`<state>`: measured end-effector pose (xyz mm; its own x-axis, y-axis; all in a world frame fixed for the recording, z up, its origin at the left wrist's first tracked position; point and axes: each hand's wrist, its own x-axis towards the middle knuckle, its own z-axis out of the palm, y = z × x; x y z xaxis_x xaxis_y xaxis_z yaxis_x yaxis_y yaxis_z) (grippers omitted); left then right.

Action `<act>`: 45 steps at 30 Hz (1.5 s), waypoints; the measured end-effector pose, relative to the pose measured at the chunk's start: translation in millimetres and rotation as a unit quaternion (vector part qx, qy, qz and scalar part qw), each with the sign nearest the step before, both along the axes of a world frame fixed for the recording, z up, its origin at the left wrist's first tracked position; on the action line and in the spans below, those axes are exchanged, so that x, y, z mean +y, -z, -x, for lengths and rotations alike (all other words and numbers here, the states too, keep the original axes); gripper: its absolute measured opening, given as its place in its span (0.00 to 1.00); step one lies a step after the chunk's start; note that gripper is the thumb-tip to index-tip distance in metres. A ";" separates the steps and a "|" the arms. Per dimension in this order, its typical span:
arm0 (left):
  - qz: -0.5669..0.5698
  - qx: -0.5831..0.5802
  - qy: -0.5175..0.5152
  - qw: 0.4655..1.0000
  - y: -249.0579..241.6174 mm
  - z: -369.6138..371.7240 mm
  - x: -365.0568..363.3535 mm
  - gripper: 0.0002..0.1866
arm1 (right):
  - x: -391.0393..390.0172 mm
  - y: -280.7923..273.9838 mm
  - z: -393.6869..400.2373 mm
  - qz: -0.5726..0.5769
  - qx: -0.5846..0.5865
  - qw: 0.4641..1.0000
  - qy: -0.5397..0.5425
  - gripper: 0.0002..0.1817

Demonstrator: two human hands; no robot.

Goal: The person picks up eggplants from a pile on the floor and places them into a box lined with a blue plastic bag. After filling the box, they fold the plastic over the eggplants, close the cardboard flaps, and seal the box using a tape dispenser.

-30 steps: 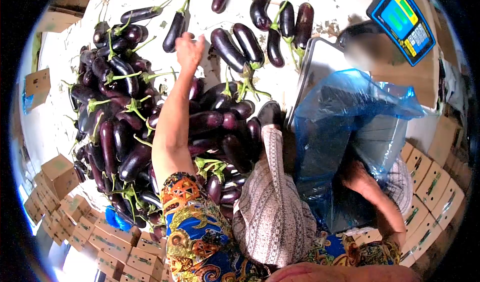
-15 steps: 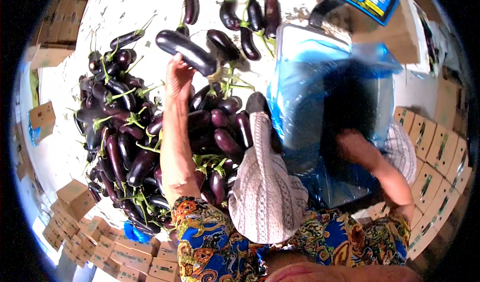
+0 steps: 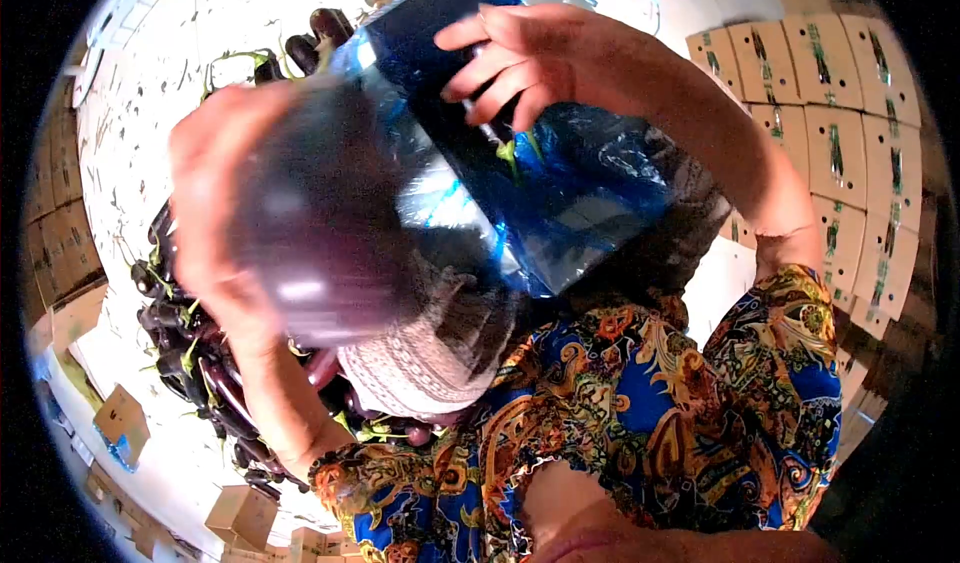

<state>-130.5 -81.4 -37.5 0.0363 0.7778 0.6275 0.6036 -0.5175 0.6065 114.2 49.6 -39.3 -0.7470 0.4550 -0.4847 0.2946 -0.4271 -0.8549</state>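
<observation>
My left hand (image 3: 205, 193) is wrapped round a large dark purple eggplant (image 3: 325, 223), blurred and close to the camera. The eggplant covers part of the blue plastic liner (image 3: 590, 213) and the box it lines. Over that lined box my right hand (image 3: 525, 58) is stretched out with its fingers apart, holding nothing. Just below its fingertips, green eggplant stems (image 3: 508, 153) show inside the liner; the eggplants there are mostly in shadow.
A heap of eggplants (image 3: 225, 388) lies on the white surface at left, partly hidden by my left arm. A few more eggplants (image 3: 320, 38) lie beyond the box. Stacked cardboard cartons (image 3: 835, 153) stand at right. My patterned legwear (image 3: 420, 363) is beside the box.
My view has shifted and turned. My left hand has brought the eggplant up close to the camera beside the box. My right hand has come up out of the liner, fingers spread.
</observation>
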 end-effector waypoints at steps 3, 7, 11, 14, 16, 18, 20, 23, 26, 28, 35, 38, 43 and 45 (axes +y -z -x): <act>0.038 0.058 0.210 0.975 -8.8 -32.1 29.7 0.24 | -3.1 13.8 -3.7 -0.095 0.072 0.991 -0.065 0.25; 0.133 -0.019 0.238 0.962 0.8 -52.5 35.3 0.27 | -4.4 49.6 -27.9 -0.171 0.109 0.968 -0.149 0.18; 0.305 -0.152 0.099 0.935 31.9 -13.5 15.8 0.20 | -16.9 33.3 -74.5 -0.131 0.009 0.969 -0.211 0.19; 0.335 -0.266 -0.062 0.902 44.8 28.1 -10.8 0.19 | -22.7 25.7 -107.2 -0.346 0.070 0.912 -0.209 0.18; 0.275 -0.392 -0.075 0.875 72.6 62.4 -35.1 0.19 | -19.4 25.7 -116.3 -0.351 0.002 0.915 -0.201 0.20; 0.295 -0.393 -0.197 0.848 94.7 83.3 -59.2 0.22 | -14.5 32.7 -94.4 -0.171 -0.109 0.974 -0.105 0.23; 0.370 -0.376 -0.287 0.799 114.2 94.8 -82.1 0.20 | -12.9 38.2 -50.1 0.156 -0.237 0.956 0.080 0.26; 0.396 -0.427 -0.274 0.766 159.1 87.9 -114.2 0.16 | -5.9 120.6 -19.3 0.085 -0.127 0.987 -0.052 0.33; 0.381 -0.489 -0.230 0.750 195.4 70.3 -130.6 0.11 | -15.1 158.7 16.5 -0.006 -0.253 0.953 -0.165 0.37; 0.398 -0.501 -0.202 0.741 219.8 73.4 -144.3 0.12 | -33.1 204.9 32.7 -0.115 -0.341 0.914 -0.187 0.39; 0.434 -0.324 -0.317 0.778 245.8 111.0 -142.9 0.12 | 1.4 315.6 -21.8 -0.422 -0.103 0.775 -0.459 0.21; 0.382 -0.271 -0.377 0.799 261.4 141.4 -119.0 0.16 | -15.0 297.3 -38.1 -0.531 -0.188 0.724 -0.398 0.17; 0.397 -0.139 -0.485 0.766 314.2 192.8 -73.7 0.22 | -16.9 254.6 -41.8 -0.398 -0.269 0.781 -0.399 0.17; 0.382 -0.152 -0.506 0.758 343.1 215.2 -58.6 0.26 | -22.1 234.1 -35.8 -0.391 -0.275 0.780 -0.404 0.17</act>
<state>-345.7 -140.0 -380.7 -0.8779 0.4512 -0.1605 0.2287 0.6896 0.6871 149.9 27.5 -273.4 -0.7199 0.2614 -0.6430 0.6119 0.6763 -0.4101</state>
